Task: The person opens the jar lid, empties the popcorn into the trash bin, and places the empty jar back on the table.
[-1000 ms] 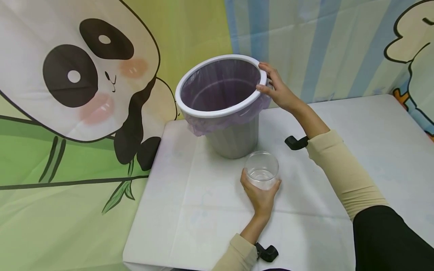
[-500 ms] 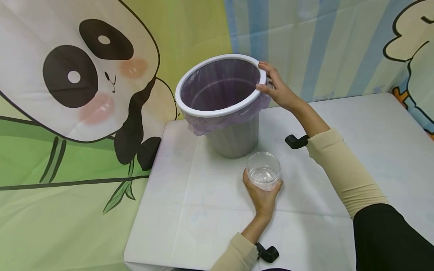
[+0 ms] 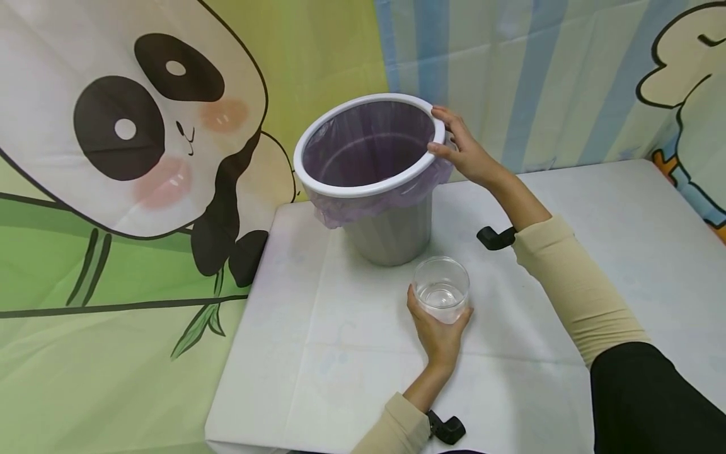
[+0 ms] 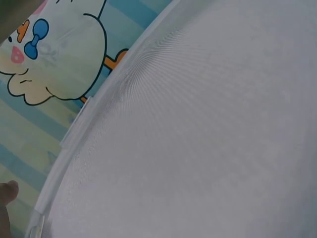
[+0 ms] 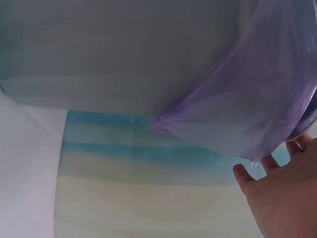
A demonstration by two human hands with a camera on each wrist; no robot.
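A grey trash can (image 3: 391, 233) with a white rim stands on the table in the head view. Its purple bag (image 3: 368, 145) lines the inside and folds over the outside. My right hand (image 3: 467, 154) grips the rim's right side; in the right wrist view, its fingers (image 5: 242, 178) show beside the hanging bag edge (image 5: 257, 99). My left hand (image 3: 439, 337) holds a clear round glass (image 3: 442, 280), thumb and fingers on opposite sides, just in front of the can. The glass is upright; whether it holds liquid I cannot tell.
A white cloth covers the table (image 3: 351, 378), whose left edge lies left of the can. Behind hang printed curtains, one with a panda (image 3: 170, 126), another with blue stripes (image 3: 544, 82). Black wrist mounts (image 3: 448, 429) sit on both sleeves.
My left hand and the glass have shifted very slightly to the right. My right hand stays on the trash can's rim, and the can stands as before.
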